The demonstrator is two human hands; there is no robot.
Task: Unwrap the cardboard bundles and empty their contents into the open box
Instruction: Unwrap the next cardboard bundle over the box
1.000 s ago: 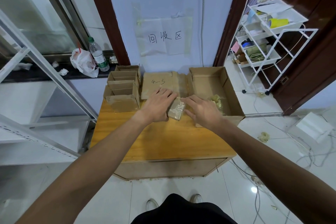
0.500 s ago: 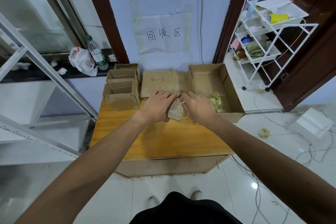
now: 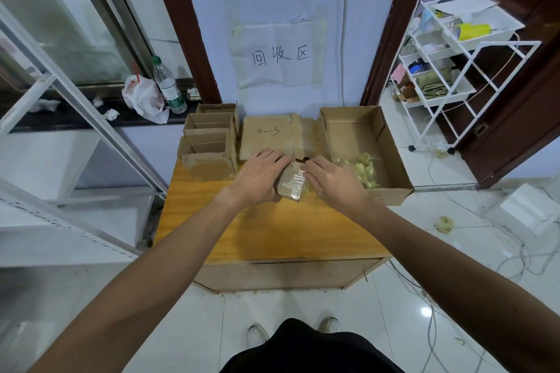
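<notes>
Both my arms reach forward over the table [image 3: 272,233]. My left hand [image 3: 257,175] curls its grip round the bundle [image 3: 292,183], tilted beside the box [image 3: 391,194]; my right hand [image 3: 333,180] pinches its top edge.

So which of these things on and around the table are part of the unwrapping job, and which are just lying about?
In the job: wrapped bundle, held between left hand and right hand; open box with yellowish pieces inside.
Lying about: water bottle, plastic bag, white rack, wall sign.
</notes>
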